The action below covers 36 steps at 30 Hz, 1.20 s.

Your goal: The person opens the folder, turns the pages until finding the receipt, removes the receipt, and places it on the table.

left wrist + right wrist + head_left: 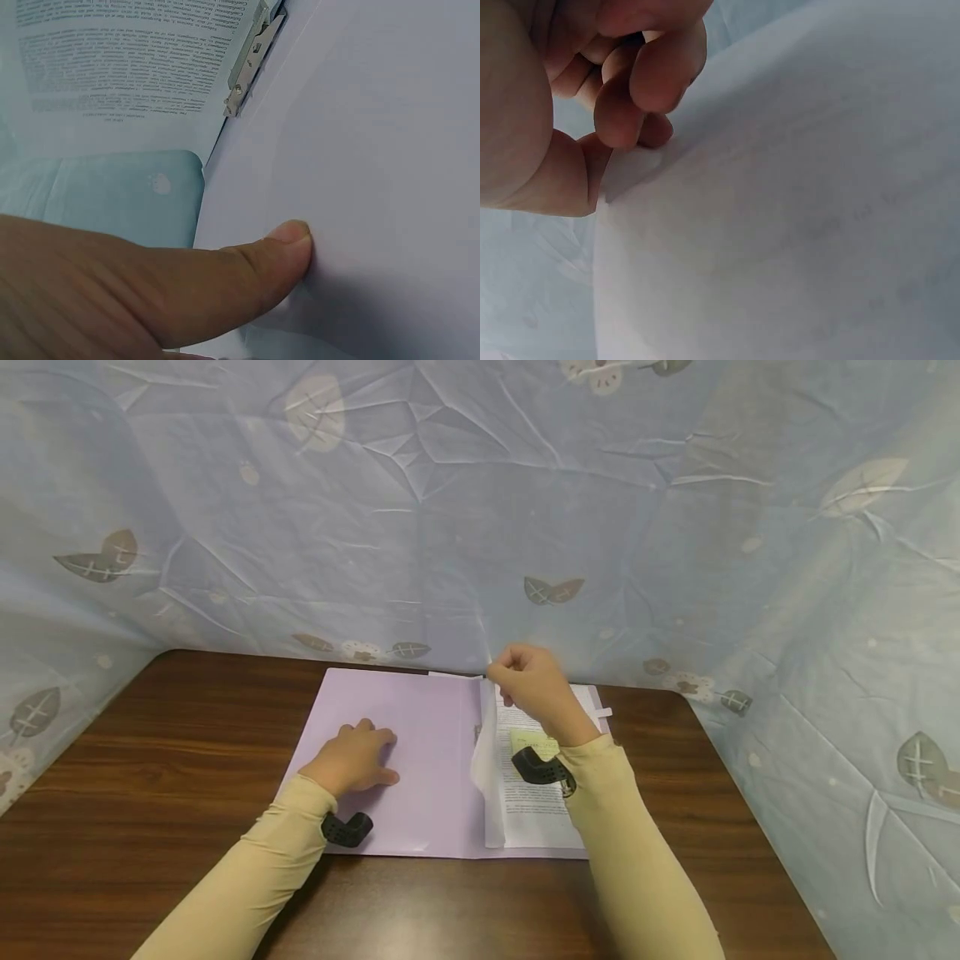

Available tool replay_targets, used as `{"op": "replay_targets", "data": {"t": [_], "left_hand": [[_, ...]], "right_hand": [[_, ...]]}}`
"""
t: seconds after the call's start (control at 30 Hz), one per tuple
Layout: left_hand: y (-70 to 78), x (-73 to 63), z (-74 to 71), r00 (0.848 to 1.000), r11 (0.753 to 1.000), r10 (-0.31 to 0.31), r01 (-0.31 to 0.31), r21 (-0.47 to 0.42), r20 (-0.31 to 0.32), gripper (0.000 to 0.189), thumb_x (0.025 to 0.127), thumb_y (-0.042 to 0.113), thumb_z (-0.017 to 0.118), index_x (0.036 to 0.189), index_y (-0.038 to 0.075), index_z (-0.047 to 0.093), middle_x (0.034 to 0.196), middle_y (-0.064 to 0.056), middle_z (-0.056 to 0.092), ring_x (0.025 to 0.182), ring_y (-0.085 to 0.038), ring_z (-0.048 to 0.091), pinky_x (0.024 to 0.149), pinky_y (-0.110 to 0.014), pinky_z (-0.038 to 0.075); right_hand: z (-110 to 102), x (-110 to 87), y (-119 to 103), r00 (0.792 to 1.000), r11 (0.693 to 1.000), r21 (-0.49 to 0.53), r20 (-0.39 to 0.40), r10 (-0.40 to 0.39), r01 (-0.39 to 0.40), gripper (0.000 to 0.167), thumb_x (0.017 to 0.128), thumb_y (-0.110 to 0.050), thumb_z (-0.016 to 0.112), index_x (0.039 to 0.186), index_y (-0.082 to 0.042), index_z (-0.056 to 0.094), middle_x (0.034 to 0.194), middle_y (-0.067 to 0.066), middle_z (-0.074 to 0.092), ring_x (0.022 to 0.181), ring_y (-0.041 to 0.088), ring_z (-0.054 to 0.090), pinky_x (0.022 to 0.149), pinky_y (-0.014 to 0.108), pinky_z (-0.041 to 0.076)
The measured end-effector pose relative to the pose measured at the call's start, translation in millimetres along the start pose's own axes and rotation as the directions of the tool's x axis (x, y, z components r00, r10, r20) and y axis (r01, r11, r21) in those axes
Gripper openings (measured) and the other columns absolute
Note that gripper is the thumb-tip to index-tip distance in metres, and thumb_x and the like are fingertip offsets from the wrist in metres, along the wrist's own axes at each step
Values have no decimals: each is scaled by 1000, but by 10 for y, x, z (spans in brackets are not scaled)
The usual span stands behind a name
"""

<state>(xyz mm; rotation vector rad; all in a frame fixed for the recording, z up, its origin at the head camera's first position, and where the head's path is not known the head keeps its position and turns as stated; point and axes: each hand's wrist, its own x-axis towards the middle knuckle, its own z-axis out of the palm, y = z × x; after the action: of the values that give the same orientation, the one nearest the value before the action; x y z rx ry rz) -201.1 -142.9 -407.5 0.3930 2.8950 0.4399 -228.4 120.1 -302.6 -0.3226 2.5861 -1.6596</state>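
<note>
A light purple folder [420, 760] lies spread on the table, with a stack of printed pages [536, 822] on its right side. My right hand [536, 685] is raised over the top of the stack. It pinches a sheet of paper [780, 217] by its corner between thumb and fingers, and the sheet [487, 760] curls up near the folder's spine. My left hand [352, 758] rests on the left cover, fingers spread; its thumb [247, 281] shows against the cover in the left wrist view. A metal clip [253, 64] runs along the spine by the pages.
A yellow sticky note [525, 742] with writing is on the printed page, partly behind my right wrist. White tabs stick out at the stack's right edge [603, 712]. The dark wooden table [187, 760] ends at a blue leaf-patterned curtain [450, 568] behind and at the sides.
</note>
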Motion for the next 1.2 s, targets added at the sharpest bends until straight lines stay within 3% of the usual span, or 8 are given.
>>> {"op": "replay_targets", "data": {"t": [0.3, 0.43, 0.67, 0.93, 1.2], "left_hand": [[10, -5, 25, 1000, 1000, -14, 14, -6, -13, 63, 85, 34, 85, 136, 3, 64, 128, -28, 59, 115, -49, 57, 93, -63, 52], [14, -3, 17, 1000, 1000, -13, 13, -8, -20, 63, 84, 33, 86, 135, 3, 65, 127, -29, 60, 113, -49, 58, 90, -63, 53], [8, -6, 16, 1000, 1000, -5, 4, -4, -23, 64, 83, 34, 86, 135, 2, 65, 125, -28, 60, 110, -48, 59, 88, -61, 54], [32, -29, -19, 1000, 1000, -2, 2, -1, -28, 64, 82, 35, 86, 134, 4, 66, 126, -28, 60, 109, -47, 59, 85, -60, 54], [-28, -25, -26, 999, 999, 30, -29, 21, -45, 55, 85, 33, 80, 132, 6, 68, 116, -24, 63, 98, -43, 60, 77, -57, 55]], "right_hand": [[322, 56, -50, 999, 997, -51, 1, -53, 53, 16, 91, -10, 63, 75, -8, 59, 62, -1, 53, 60, 17, 52, 54, 27, 38], [467, 74, -72, 998, 990, -128, 2, -67, 67, 19, 92, -15, 67, 75, -9, 59, 63, -2, 53, 60, 14, 50, 55, 27, 39], [673, 100, -130, 997, 950, -307, -34, -69, 55, 19, 88, -19, 67, 72, -13, 58, 66, -4, 49, 65, 14, 50, 57, 27, 41], [851, 107, -162, 998, 911, -411, -27, -50, 34, 18, 87, -22, 67, 73, -15, 58, 72, -2, 56, 69, 15, 54, 58, 27, 42], [1048, 110, -158, 999, 879, -475, -6, -45, 37, 20, 86, -23, 68, 72, -16, 57, 71, -4, 57, 67, 13, 52, 56, 26, 39]]}}
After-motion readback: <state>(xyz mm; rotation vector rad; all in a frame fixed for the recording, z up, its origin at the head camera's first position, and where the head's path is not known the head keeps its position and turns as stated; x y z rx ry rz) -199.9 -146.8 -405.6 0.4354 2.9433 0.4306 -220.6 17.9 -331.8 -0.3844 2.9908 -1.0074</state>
